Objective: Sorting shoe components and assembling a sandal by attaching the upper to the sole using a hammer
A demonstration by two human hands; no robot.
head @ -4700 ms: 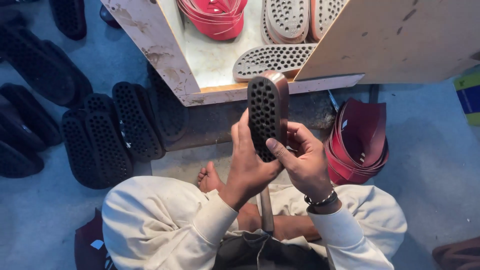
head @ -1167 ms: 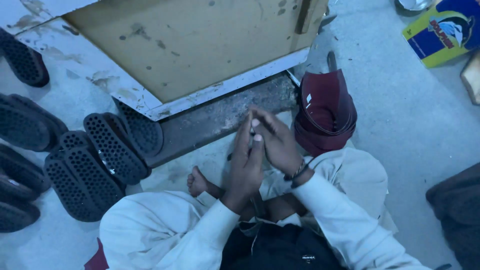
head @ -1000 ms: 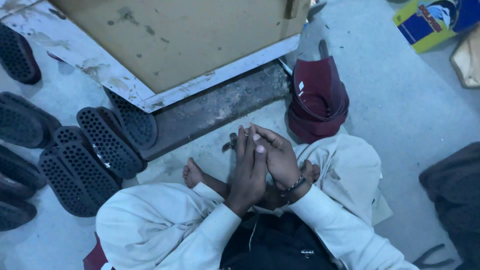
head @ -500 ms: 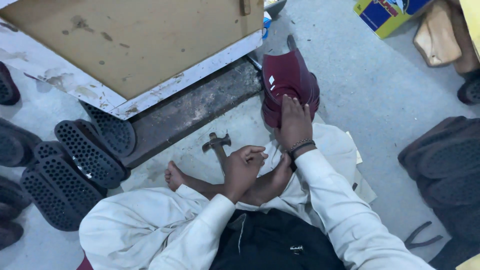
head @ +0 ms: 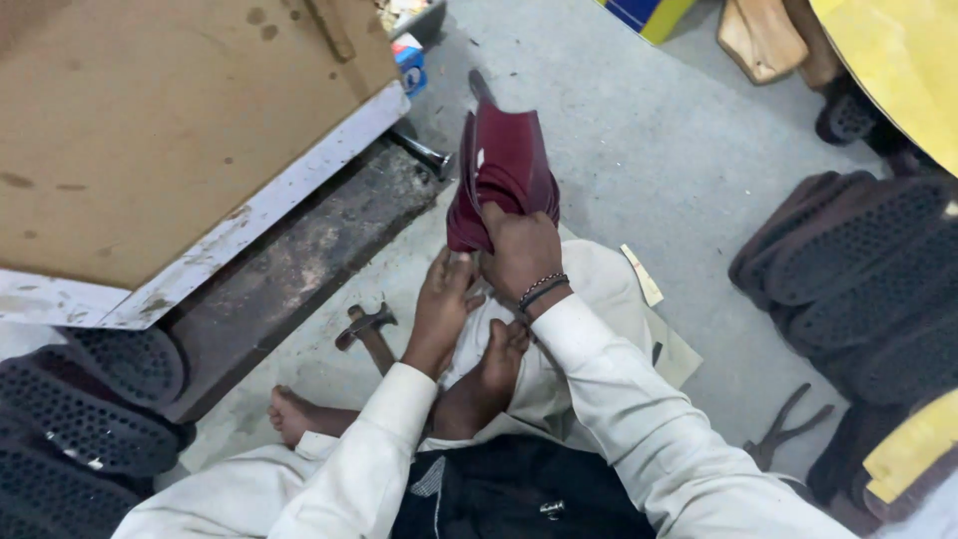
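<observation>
Since half a second ago, right hand (head: 521, 250) has closed on the maroon leather pieces (head: 504, 175) and tipped the top of the stack up off the floor; left hand (head: 446, 299) has left the hammer (head: 367, 331) and come up beside the right.

Right hand: fingers curled over the near edge of the maroon stack, gripping it; a beaded bracelet (head: 541, 291) sits on the wrist. The stack stands just past the knee, partly lifted, between the hand and the concrete floor (head: 639, 150).

Left hand: fingers loosely bent, narrow, touching the lower edge of the maroon pieces and the white trouser cloth; whether it actually pinches anything, cannot tell.

Hammer lies on the floor just left of the left hand, head toward the dark metal base (head: 299, 260) of the wooden bench (head: 150, 130).

Black shoe soles (head: 90, 419) piled at lower left; more dark soles (head: 858, 269) stacked at right. Pliers (head: 783, 429) on the floor near the right elbow.
</observation>
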